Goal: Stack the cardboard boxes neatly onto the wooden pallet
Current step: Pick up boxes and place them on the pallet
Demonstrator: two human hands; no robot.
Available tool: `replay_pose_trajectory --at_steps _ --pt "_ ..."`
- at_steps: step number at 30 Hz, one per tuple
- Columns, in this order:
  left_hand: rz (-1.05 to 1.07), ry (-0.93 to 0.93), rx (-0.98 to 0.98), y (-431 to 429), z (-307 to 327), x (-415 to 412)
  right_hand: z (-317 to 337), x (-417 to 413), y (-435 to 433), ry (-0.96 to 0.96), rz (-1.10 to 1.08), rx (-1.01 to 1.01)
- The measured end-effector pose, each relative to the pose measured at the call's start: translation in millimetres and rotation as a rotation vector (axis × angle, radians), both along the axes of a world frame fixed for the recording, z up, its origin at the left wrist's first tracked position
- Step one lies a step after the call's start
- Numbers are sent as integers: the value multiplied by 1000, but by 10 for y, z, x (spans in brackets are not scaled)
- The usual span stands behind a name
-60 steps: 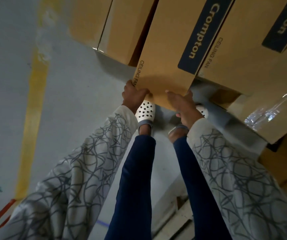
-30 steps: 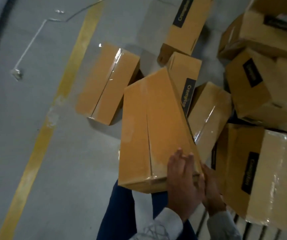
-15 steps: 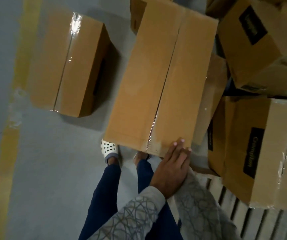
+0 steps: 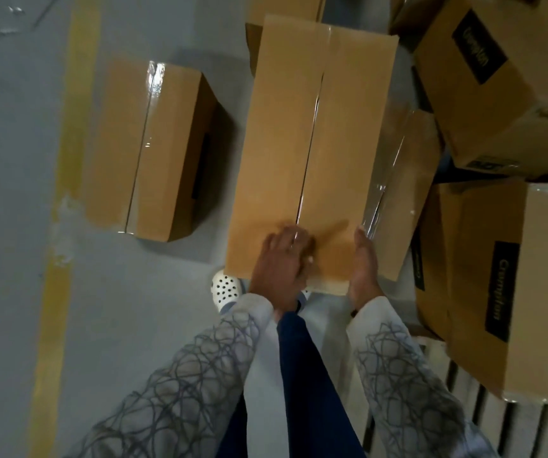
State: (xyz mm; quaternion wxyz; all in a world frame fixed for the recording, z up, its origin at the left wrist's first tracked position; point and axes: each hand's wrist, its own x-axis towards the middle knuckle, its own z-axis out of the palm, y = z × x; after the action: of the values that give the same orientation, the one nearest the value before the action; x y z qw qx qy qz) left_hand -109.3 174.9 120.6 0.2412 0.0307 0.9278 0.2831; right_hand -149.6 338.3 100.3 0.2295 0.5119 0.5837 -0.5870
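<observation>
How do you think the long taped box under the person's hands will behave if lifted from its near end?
Probably stiff: the long box shows flat faces and straight edges. It may dip at the far end, since the left hand and right hand both sit at one short end. The glossy tape along its seam looks slippery.

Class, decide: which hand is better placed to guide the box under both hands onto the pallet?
Right, probably. The right hand lies along the right edge of the box, the side nearest the pallet; the left hand rests on top.
</observation>
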Motion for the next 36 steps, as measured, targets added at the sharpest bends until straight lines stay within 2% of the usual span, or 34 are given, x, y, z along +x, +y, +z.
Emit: replay_pose_trajectory --at_steps 2,6,12,15,18,22,26,29,36 --pt "156 83 -38 -283 0 -292 163 -237 -136 90 161 135" --pt "416 91 -40 -745 -145 -781 -23 -697 -177 251 232 305" --pt "974 -152 319 -889 -273 -1391 -263 -1282 -163 328 328 487" --pt "1056 -244 448 -887 -369 -1600 -334 -1463 -183 290 310 461" --pt "1044 -305 535 -822 -338 -1726 -314 -1551 -216 264 263 392" --pt "999 -284 512 -711 -158 -1680 -108 -1465 -218 247 246 313" --pt "929 -192 463 -578 418 -1578 210 -1086 -104 311 77 213" --pt "752 -56 349 -434 1073 -1454 967 -659 -158 315 -85 145" --pt "191 151 57 -157 2624 -861 2523 687 -427 253 -430 71"
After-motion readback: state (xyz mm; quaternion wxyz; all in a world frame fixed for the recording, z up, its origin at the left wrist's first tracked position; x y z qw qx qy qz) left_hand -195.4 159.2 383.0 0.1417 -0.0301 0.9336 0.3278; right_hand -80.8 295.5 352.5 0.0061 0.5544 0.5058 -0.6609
